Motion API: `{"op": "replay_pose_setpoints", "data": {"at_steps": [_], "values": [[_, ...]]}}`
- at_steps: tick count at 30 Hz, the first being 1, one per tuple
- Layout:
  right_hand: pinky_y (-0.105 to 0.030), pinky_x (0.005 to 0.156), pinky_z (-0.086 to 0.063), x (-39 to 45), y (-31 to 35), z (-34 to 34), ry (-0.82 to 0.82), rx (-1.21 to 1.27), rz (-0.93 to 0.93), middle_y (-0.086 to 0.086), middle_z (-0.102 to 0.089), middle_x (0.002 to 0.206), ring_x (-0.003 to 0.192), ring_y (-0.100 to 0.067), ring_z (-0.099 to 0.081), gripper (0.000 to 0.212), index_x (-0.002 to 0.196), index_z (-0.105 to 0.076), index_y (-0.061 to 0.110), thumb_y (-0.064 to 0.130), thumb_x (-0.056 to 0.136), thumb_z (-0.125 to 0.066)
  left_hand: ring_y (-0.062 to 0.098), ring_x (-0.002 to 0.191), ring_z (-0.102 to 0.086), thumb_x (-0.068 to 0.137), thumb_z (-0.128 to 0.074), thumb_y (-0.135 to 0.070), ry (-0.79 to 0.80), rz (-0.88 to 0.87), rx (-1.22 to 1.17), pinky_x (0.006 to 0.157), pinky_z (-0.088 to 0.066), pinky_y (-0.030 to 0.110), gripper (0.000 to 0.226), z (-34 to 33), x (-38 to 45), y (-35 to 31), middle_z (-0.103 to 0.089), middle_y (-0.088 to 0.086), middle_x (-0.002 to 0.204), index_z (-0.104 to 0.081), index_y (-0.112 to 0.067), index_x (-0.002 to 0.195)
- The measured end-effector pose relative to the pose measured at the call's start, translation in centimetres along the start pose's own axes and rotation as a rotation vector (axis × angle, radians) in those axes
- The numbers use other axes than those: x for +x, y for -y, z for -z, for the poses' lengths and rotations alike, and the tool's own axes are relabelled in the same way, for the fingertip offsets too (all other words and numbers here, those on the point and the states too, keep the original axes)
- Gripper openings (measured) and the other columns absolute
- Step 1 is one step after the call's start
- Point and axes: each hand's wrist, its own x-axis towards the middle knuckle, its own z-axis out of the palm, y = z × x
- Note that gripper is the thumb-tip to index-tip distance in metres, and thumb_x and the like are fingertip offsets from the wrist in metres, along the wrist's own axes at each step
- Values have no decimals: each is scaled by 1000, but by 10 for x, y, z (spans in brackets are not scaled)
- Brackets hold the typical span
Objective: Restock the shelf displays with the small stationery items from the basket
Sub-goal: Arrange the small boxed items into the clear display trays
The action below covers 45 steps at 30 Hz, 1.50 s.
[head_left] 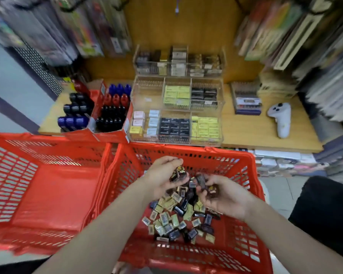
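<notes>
Head view. Nearest the lens: two bare forearms reaching over the red basket (pixel 251 180), which sits just in front of the wooden shelf (pixel 265 133). Left hand (pixel 164 178) cupped, fingers curled round a small clutch of dark packets with gold print (pixel 179 173). Right hand (pixel 224 196) half closed, palm up, pinching dark packets (pixel 203 182) too; exact count lost in blur. Beneath both, a loose heap of small wrapped stationery items (pixel 178 216) on the basket floor, black and cream-yellow. Likely light, stiff little blocks in slick wrappers, prone to slipping from a full fist; best pinched across the flat faces, few at a time, sorted by colour. Ahead, clear acrylic display (pixel 149 95), one upper-left compartment bare. Second red basket (pixel 48 186) at left.
</notes>
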Motion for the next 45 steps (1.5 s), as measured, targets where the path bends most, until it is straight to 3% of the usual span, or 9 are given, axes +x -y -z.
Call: {"op": "replay_pose_setpoints", "data": {"at_steps": [7,12,17,21,25,31,35,39,45], "values": [[-23,65,-59,-102,63,-92,82,-452,265,-20,-74,97,95,-25,-73,24,113,-58,-2,-10,90,-57,20,76,-72,94,-65,-13,200,-213,-12,71,-58,35,11,-22,-81,-87,-67,9,91,-63,-8,104],[-27,71,-50,-121,81,-113,-60,-897,537,-14,-75,96,78,-17,-68,38,129,-54,15,11,93,-64,18,65,-65,94,-62,-3,160,-258,-162,61,-56,31,13,-35,-98,-96,-66,8,81,-65,-7,105],[-18,47,-37,-111,85,-124,-34,-853,579,6,-66,68,51,-3,-47,26,119,-65,17,19,93,-64,11,56,-48,94,-66,-22,94,-225,-137,47,-45,20,12,-40,-91,-102,-56,3,76,-66,-10,91],[-19,46,-32,-112,94,-122,-53,-777,521,1,-55,70,47,-7,-42,22,108,-75,20,23,100,-55,8,52,-45,79,-72,-40,182,-205,-76,42,-39,16,35,-32,-90,-107,-61,2,72,-63,-8,92],[-24,54,-35,-110,99,-124,-7,-972,660,2,-54,78,54,-7,-46,30,109,-73,37,15,88,-70,7,51,-47,70,-80,-40,214,-166,-6,42,-40,16,52,-31,-90,-109,-70,5,81,-67,-8,109],[-21,55,-39,-93,100,-142,32,-801,719,4,-54,69,54,-7,-45,37,113,-65,19,-2,83,-71,8,51,-46,87,-73,-17,200,-236,28,42,-38,16,19,-27,-86,-111,-68,5,79,-72,-9,104],[-16,49,-40,-86,95,-147,28,-725,683,10,-59,61,47,-5,-43,27,107,-64,15,9,82,-74,7,52,-46,91,-68,-17,199,-283,47,42,-39,16,21,-25,-86,-113,-71,5,84,-68,-8,109],[-16,57,-46,-81,94,-148,-98,-884,761,16,-67,67,55,1,-54,19,97,-71,27,24,80,-77,8,53,-46,90,-70,-24,179,-280,69,44,-40,17,24,-26,-82,-114,-70,1,79,-69,-11,110],[-10,54,-44,-78,104,-154,-53,-1111,810,0,-74,80,60,3,-62,30,108,-66,22,14,82,-78,8,56,-44,86,-72,-33,150,-364,108,46,-39,17,23,-33,-67,-126,-51,6,83,-69,-16,101]]}}
